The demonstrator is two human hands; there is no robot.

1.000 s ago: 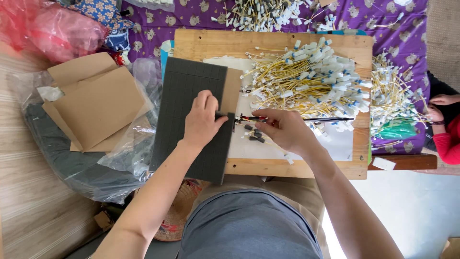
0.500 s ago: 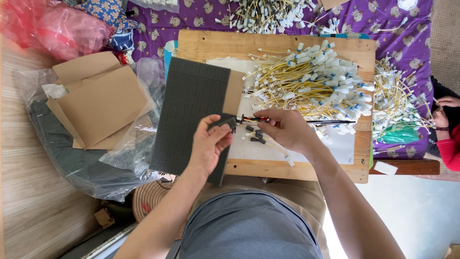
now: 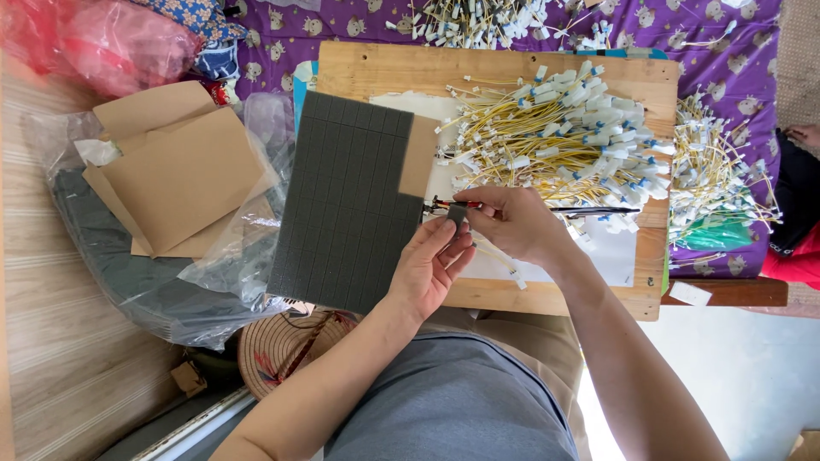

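My left hand (image 3: 430, 271) pinches a small dark grey foam square (image 3: 457, 213) at its fingertips. My right hand (image 3: 512, 224) meets it there and grips a thin black wire (image 3: 589, 209) with a red end, which runs off to the right. Both hands hover over the front of a wooden board (image 3: 547, 299). Just left of them lies a dark grey foam sheet (image 3: 346, 201) scored into small squares, with a notch missing at its top right corner. A heap of yellow wires with white connectors (image 3: 555, 128) covers the board behind my right hand.
Brown cardboard pieces (image 3: 179, 171) lie on a clear plastic bag at the left, with a red plastic bag (image 3: 111, 43) behind. More wires (image 3: 717, 179) lie on purple patterned cloth (image 3: 735, 51) at the right. A woven hat (image 3: 286, 350) sits near my knee. Another person's red garment (image 3: 799, 260) shows at the right edge.
My left hand has come off the foam sheet and moved right to meet my right hand, carrying a small foam square. My right hand stayed with the wire.
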